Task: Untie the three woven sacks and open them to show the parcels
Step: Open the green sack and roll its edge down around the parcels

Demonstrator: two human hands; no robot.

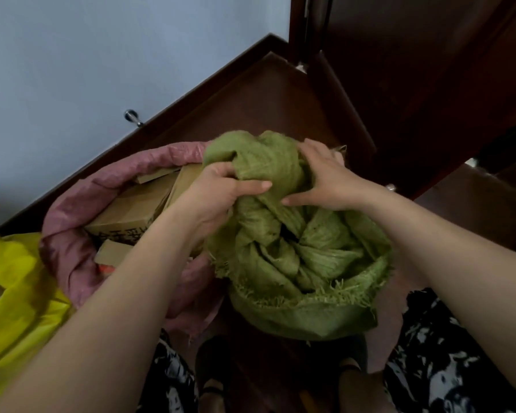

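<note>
The left hand (pixel 221 189) grips a bunched fold of the green sack (pixel 295 257) at its far edge, fingers curled into the cloth and thumb laid across the top. The right hand (pixel 325 180) presses on the same gathered knot from the other side, fingers dug into the twist; it seems to pinch the fabric, though the fingertips are buried. The sack stands on the dark wooden floor (pixel 280 93) just before the person's feet, its mouth drawn in folds toward a dark centre, frayed rim hanging forward. The weave looks coarse, limp and light, likely to slide little but snag on its loose threads, so the best hold is the thick knotted wad, pulled apart rather than lifted. Touching its left side, the pink sack (pixel 72 234) already lies open, showing cardboard parcels (pixel 137 210). A yellow sack (pixel 18 293) sits further left.
</note>
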